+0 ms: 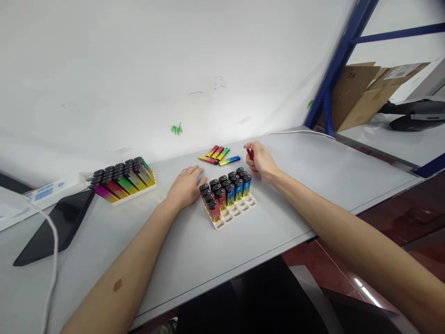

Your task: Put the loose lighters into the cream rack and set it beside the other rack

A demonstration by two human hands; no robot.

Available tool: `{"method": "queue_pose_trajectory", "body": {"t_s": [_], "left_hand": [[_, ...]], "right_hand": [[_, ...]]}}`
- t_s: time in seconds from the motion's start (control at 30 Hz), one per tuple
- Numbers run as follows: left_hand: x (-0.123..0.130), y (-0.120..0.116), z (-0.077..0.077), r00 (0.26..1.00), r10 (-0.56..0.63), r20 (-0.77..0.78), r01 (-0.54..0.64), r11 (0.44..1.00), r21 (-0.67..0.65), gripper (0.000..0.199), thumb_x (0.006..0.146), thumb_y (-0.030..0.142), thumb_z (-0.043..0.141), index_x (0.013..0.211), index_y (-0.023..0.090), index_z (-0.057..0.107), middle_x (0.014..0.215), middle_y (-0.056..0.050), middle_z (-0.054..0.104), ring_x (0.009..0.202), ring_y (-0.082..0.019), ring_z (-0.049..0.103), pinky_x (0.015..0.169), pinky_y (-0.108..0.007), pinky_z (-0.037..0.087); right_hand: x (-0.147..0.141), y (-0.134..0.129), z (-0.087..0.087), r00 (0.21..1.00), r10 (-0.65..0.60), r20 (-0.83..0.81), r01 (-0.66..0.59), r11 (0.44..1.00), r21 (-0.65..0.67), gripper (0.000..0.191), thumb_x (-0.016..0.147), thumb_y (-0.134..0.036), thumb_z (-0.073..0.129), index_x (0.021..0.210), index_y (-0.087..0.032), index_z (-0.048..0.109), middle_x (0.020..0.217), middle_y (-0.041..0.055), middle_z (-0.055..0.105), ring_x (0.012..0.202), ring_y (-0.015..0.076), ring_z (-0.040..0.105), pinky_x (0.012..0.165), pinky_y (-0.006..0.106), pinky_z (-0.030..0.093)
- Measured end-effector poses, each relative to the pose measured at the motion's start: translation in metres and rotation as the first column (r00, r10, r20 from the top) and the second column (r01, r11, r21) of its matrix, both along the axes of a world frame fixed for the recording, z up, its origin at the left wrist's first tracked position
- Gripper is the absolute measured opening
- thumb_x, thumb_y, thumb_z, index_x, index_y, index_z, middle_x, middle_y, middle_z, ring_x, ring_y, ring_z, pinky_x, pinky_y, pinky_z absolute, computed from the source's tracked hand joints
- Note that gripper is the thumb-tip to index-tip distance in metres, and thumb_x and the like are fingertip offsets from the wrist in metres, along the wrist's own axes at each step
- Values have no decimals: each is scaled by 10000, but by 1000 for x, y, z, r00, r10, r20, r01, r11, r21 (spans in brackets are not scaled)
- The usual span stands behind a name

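My right hand (pixel 259 160) is closed around a red lighter (pixel 250 153), raised a little above the table behind the right side of a white tray (pixel 239 211). Most of that lighter is hidden by the fingers. Upright lighters (pixel 230 194) with black tops, red ones and blue ones, stand in the tray's slots; slots along its front and right show bare. My left hand (pixel 187 185) rests flat on the table by the tray's left side, fingers stretched out. Behind the tray lie several loose lighters (pixel 219 152), red, green and blue, on their sides.
At the left stands a second tray (pixel 135 195) full of multicoloured lighters. Beside it are a dark tablet-like slab (pixel 60 227), a white power strip (pixel 52 191) and a white cable (pixel 54 250). A blue metal frame (pixel 339 69) and cardboard boxes (pixel 365 97) are at the right.
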State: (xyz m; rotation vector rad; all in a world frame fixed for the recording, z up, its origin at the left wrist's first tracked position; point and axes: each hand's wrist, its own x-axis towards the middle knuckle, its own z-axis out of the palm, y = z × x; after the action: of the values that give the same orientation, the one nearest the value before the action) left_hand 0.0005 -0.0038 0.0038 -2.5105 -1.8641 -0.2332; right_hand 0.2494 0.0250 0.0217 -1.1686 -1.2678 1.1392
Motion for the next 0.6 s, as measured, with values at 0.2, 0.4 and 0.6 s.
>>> {"method": "queue_pose_trajectory", "body": {"t_s": [0.2,0.4,0.6], "left_hand": [[0,1,-1,1000,-5,11,5,1000,1,566,989,398,304,1407,73,503,1525,-175,448,1427,-294,387,1189,-437,315],[0,0,0,1000,-7,11,7,1000,11,547,987,397,318,1394,86,511,1523,-170,454,1420,-298,400,1184,-442,323],[0,0,-1,1000,-9,15,9,1000,15,542,984,394,318,1388,89,511,1515,-168,461,1420,-290,399,1183,-427,322]], "right_hand": [[1,-1,-3,999,-6,40,6,1000,-10,207,908,-329,325,1022,-260,483,496,-91,347,353,98,210,343,198,150],[-1,4,-11,991,-24,135,25,1000,-8,335,951,-467,325,991,-223,551,533,-57,393,384,109,297,371,233,214],[-1,8,-16,956,-70,286,22,985,169,406,959,-417,300,900,-193,634,760,24,565,578,142,513,532,267,385]]}}
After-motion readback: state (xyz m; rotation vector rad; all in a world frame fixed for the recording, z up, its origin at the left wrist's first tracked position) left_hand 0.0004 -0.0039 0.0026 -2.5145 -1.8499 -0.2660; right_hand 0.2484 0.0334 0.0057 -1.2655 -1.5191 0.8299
